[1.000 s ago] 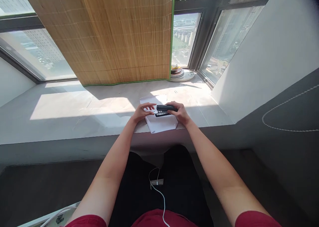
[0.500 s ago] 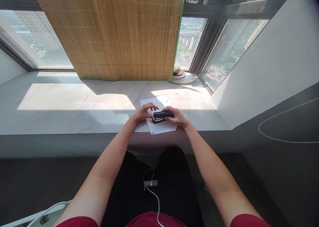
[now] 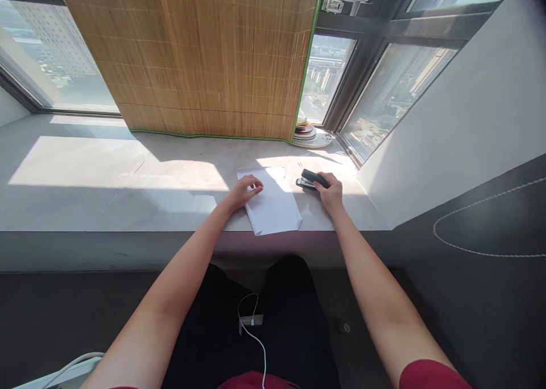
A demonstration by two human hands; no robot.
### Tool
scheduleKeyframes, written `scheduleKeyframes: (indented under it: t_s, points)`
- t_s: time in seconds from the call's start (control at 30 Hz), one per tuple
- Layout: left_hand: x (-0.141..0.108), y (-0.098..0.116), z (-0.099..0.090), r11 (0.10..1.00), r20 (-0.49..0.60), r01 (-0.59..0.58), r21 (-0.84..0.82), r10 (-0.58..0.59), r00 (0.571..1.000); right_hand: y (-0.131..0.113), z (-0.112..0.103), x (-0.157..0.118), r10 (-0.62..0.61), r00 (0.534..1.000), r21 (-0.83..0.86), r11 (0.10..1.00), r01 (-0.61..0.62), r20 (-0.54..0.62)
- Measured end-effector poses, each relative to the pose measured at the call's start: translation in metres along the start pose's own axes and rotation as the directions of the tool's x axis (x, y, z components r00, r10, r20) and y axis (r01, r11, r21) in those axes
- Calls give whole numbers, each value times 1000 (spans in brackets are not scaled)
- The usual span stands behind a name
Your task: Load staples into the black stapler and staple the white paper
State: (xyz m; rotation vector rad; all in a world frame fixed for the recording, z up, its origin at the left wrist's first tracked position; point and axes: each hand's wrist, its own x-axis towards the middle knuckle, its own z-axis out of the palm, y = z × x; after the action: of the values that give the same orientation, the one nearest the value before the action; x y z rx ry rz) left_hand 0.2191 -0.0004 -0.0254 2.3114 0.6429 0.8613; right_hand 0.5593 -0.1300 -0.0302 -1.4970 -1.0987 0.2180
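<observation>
Stapler (image 3: 313,177) and paper (image 3: 277,210) have come apart: half a second ago the black tool was over the white paper between both hands, and now it is beyond the paper's right edge, at the window sill (image 3: 183,207). The right hand (image 3: 331,191) has carried it there, thumb and fingers wrapped around its rear end, with the front pointing left and the upper arm raised from the base. Whether that base rests on the sill or is held just above it cannot be told. The left hand (image 3: 250,190) has stayed at the paper's left side, no longer at the stapler, its fingers loosely curled; whether they pinch something small or touch the paper is unclear. The paper lies at the sill's front edge, its far part in sunlight. With the tool moved aside, most of its face is uncovered, which suggests that the close two-handed handling of the stapler has ended or paused.
</observation>
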Motion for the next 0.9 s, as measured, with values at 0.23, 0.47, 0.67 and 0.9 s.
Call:
scheduleKeyframes:
  t_s: [0.23, 0.47, 0.67, 0.9]
  points:
    - [32, -7, 15, 952, -8, 49, 301, -48, 999, 9, 5, 1, -75, 987, -108, 990, 91, 143]
    - [98, -43, 40, 927, -212, 176, 331, -109, 971, 8, 3, 3, -115, 976, -142, 980, 142, 184]
    - [100, -61, 41, 942, -158, 131, 308, -86, 984, -7, 3, -1, -169, 961, -184, 960, 211, 220]
    - [106, -45, 35, 966, -86, 105, 238, -87, 992, -15, 3, -3, -184, 957, -147, 964, 220, 224]
